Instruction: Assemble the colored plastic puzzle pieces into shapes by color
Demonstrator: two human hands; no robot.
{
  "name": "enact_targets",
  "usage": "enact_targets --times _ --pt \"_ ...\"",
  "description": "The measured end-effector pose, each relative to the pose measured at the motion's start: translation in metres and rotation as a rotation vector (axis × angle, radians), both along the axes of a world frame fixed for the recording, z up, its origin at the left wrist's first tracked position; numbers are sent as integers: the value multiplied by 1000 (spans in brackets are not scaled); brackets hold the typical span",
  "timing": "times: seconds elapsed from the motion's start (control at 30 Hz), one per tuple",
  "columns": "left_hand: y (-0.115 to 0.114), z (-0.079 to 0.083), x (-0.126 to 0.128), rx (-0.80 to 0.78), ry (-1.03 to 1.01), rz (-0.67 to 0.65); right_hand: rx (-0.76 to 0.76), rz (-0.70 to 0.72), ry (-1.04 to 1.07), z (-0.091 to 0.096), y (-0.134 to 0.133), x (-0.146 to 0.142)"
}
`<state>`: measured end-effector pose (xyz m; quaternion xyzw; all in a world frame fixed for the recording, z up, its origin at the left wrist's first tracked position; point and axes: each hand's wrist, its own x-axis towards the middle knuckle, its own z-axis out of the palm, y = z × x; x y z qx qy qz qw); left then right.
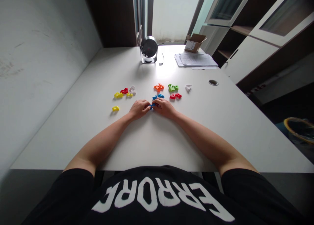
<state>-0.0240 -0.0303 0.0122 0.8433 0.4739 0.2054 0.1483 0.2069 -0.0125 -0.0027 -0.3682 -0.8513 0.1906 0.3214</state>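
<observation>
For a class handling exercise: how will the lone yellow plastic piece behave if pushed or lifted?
The lone yellow plastic piece looks stiff and probably light, like moulded plastic. Lying flat on the white desk, it would likely slide rather than roll.

Left hand (139,109), right hand (165,108) palm-down, just beside each other, fingers (147,104) curled inward

White letters spelling "ERROR" sit upside down on the black T-shirt (157,215).
</observation>
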Motion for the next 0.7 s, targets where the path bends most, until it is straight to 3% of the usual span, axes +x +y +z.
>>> enact_targets --times 0.7 --pt "0 -1 0 -7 4 2 13 -1 1 -4 2 0"
